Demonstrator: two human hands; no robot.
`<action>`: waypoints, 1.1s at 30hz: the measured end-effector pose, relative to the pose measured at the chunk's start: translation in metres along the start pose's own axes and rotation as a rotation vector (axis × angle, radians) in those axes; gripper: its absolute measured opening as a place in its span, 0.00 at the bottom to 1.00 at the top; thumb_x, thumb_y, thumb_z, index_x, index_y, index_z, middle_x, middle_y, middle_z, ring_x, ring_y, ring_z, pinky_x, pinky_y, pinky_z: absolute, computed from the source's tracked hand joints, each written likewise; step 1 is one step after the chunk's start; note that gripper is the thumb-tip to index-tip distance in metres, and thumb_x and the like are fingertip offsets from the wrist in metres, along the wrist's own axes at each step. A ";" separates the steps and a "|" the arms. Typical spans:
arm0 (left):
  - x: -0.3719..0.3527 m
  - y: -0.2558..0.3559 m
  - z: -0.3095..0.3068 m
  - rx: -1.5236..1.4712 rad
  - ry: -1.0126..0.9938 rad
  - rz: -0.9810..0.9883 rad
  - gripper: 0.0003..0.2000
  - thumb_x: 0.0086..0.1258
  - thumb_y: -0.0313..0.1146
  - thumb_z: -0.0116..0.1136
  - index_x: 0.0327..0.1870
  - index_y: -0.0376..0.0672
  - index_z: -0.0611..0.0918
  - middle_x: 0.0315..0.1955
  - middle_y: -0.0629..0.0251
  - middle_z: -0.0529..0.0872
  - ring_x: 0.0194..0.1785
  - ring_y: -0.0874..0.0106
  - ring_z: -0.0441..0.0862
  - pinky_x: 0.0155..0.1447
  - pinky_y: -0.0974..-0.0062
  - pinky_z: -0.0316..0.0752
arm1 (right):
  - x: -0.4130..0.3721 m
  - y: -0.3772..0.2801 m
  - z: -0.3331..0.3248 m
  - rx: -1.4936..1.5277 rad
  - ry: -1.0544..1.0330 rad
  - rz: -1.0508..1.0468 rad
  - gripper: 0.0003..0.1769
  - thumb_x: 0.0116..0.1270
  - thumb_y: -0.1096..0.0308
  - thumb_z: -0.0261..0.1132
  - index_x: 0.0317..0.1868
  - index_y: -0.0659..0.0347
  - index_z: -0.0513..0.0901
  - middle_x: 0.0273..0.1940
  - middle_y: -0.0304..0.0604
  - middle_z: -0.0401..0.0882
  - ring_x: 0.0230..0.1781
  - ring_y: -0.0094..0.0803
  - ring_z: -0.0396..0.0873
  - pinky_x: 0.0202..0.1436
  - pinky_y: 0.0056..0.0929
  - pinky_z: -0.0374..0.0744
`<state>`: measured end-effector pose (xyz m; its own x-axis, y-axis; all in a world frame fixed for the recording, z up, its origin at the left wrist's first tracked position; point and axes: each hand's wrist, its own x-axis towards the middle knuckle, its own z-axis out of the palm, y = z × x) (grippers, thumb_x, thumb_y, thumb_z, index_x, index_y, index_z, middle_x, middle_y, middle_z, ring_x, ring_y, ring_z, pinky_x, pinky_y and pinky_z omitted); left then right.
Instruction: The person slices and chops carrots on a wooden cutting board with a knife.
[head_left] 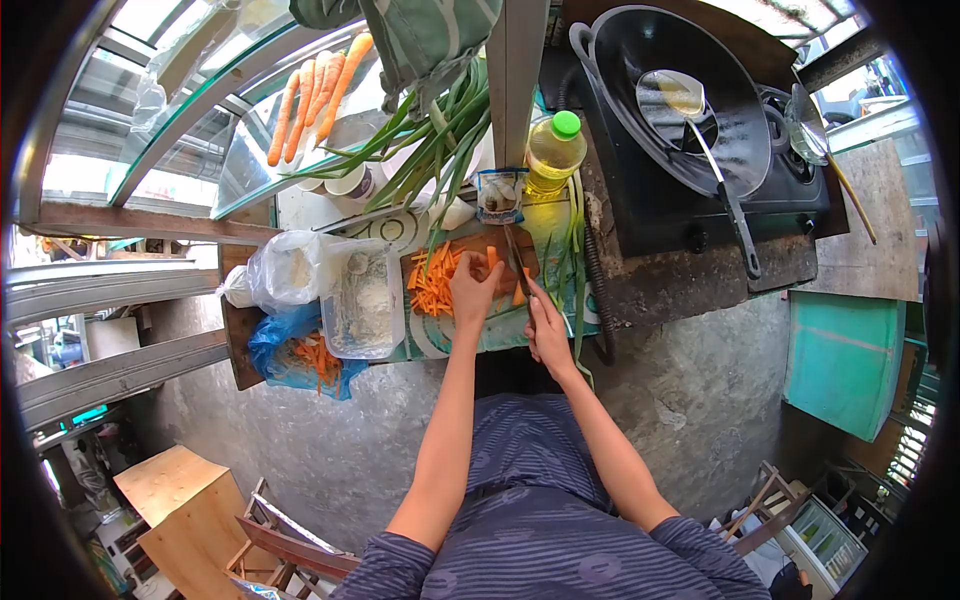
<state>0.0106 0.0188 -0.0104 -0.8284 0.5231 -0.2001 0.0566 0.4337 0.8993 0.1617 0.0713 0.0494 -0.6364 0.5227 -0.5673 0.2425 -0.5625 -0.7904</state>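
My left hand [474,290] presses a piece of carrot [492,257] down on the wooden cutting board [528,262]. My right hand [547,330] grips the handle of a knife [517,258], whose blade lies against the carrot piece. A heap of cut carrot sticks [432,281] lies on the board's left part, touching my left hand's far side.
Whole carrots [312,92] and green onions [432,150] lie behind the board. An oil bottle [553,152] and a small packet [498,194] stand nearby. A black wok [682,90] with a ladle sits on the stove at right. Plastic bags and a clear tub [362,300] lie at left.
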 end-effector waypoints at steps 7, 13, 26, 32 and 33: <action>-0.015 0.045 -0.016 -0.705 -0.312 -0.378 0.09 0.72 0.38 0.55 0.45 0.45 0.76 0.24 0.75 0.71 0.22 0.82 0.66 0.22 0.86 0.60 | -0.006 -0.015 -0.004 0.059 -0.041 -0.080 0.22 0.77 0.61 0.51 0.68 0.55 0.69 0.23 0.30 0.68 0.16 0.15 0.63 0.16 0.16 0.64; -0.021 0.065 -0.022 -1.185 -0.461 -0.713 0.09 0.75 0.42 0.47 0.39 0.49 0.74 0.20 0.76 0.63 0.20 0.80 0.62 0.20 0.85 0.54 | -0.029 -0.036 0.000 0.035 -0.147 -0.192 0.21 0.74 0.66 0.55 0.66 0.55 0.70 0.24 0.31 0.69 0.21 0.16 0.64 0.24 0.14 0.63; -0.040 0.115 -0.011 -1.495 -0.401 -0.711 0.09 0.72 0.38 0.41 0.30 0.49 0.70 0.17 0.73 0.65 0.16 0.78 0.58 0.14 0.78 0.52 | -0.060 -0.061 0.019 -0.362 -0.054 -0.482 0.27 0.71 0.64 0.60 0.70 0.45 0.70 0.16 0.36 0.58 0.18 0.20 0.53 0.24 0.24 0.60; -0.047 0.141 -0.014 -1.396 -0.411 -0.681 0.10 0.71 0.41 0.42 0.27 0.52 0.69 0.16 0.75 0.63 0.16 0.79 0.57 0.16 0.78 0.50 | -0.073 -0.074 0.018 -0.357 -0.055 -0.552 0.26 0.71 0.67 0.60 0.69 0.45 0.71 0.18 0.36 0.59 0.19 0.21 0.52 0.24 0.24 0.61; -0.049 0.143 -0.015 -1.359 -0.435 -0.667 0.10 0.70 0.42 0.43 0.26 0.54 0.68 0.16 0.76 0.62 0.17 0.80 0.57 0.17 0.79 0.49 | -0.075 -0.076 0.017 -0.357 -0.060 -0.549 0.26 0.71 0.67 0.60 0.69 0.46 0.71 0.18 0.36 0.59 0.19 0.21 0.52 0.24 0.24 0.61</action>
<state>0.0506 0.0445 0.1336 -0.2681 0.7809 -0.5643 -0.9602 -0.1688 0.2226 0.1782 0.0636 0.1555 -0.7741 0.6308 -0.0537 0.0924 0.0286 -0.9953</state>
